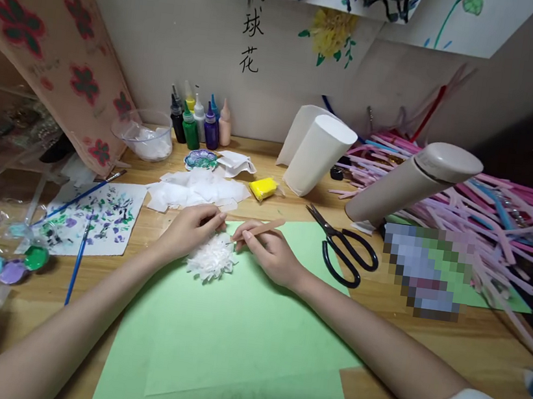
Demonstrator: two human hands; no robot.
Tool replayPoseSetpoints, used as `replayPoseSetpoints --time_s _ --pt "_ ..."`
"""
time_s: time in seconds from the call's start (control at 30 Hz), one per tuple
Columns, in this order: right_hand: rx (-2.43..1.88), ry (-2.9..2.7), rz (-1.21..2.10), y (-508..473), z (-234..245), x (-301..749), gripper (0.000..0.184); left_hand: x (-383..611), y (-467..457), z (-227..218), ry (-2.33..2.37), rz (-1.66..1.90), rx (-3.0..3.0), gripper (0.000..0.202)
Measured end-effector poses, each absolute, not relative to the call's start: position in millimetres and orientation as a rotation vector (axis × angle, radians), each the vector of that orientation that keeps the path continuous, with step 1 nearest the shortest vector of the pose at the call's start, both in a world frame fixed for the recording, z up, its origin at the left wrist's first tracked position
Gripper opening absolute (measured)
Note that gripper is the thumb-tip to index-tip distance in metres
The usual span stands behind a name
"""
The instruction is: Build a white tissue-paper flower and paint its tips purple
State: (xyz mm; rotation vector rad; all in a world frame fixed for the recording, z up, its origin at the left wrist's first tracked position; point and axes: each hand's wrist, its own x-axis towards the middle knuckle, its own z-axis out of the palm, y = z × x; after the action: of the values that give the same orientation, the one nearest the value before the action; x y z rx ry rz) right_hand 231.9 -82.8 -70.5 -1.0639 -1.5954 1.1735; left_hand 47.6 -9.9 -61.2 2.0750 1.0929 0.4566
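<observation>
A white many-petalled flower (212, 258) lies on the green paper sheets (237, 346). At its upper left edge, my left hand (193, 230) has its fingers curled in and pressed against the flower; the fingertips are partly hidden. My right hand (272, 252) is closed around a thin, flat peach-coloured stick (267, 227), pinched between thumb and fingers. The lower end of the stick is hidden by the hand, close to the flower's right edge. Black-handled scissors (341, 245) rest to the right of my right hand, blades partly apart.
Behind the hands lie crumpled white tissue (194, 190) and a yellow packet (262, 188). Paint bottles (211, 128), a paper roll (318, 157) and a tilted-looking flask (411, 182) stand farther back. Pipe cleaners (491, 209) heap at right; a painted sheet (97, 220) and brushes (78, 260) lie left.
</observation>
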Motion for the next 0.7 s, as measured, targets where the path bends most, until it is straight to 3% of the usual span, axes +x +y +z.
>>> replayPoseSetpoints --time_s 0.27,0.7 --pt "-1.106 -1.451 1.311 -73.2 -73.3 231.8 0.026 47.1 -9.5 -66.7 1.091 0.523 2.051 0.045" --pt "-1.123 -1.433 1.262 -77.9 -74.1 232.5 0.026 47.4 -11.2 -67.0 1.074 0.544 2.068 0.044"
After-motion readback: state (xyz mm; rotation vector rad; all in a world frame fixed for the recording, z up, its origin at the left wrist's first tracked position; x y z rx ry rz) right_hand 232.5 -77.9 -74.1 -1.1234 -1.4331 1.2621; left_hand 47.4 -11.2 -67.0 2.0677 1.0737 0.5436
